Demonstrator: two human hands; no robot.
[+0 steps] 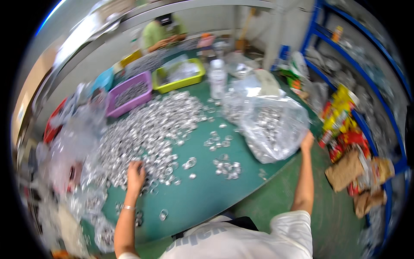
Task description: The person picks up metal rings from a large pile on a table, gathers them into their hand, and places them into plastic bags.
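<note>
A wide pile of small silvery metal rings (151, 129) covers the left half of the green table (194, 207). My left hand (136, 175) is at the pile's near edge, its fingers curled; blur hides what they hold, if anything. On the right, my right hand (307, 142) grips the right edge of a clear plastic bag (297, 114) with more silvery pieces inside. Between my hands lie two loose clusters of rings, a nearer cluster (227, 167) and a farther cluster (217, 141). One single ring (163, 214) lies near the table's front edge.
Behind the pile stand a purple basket (113, 103), a yellow-green basket (189, 79) and a white bottle (217, 80). Crumpled plastic bags (77, 138) crowd the left. A blue shelf rack (362, 129) and packages stand right. Across the table sits a person in green (153, 36).
</note>
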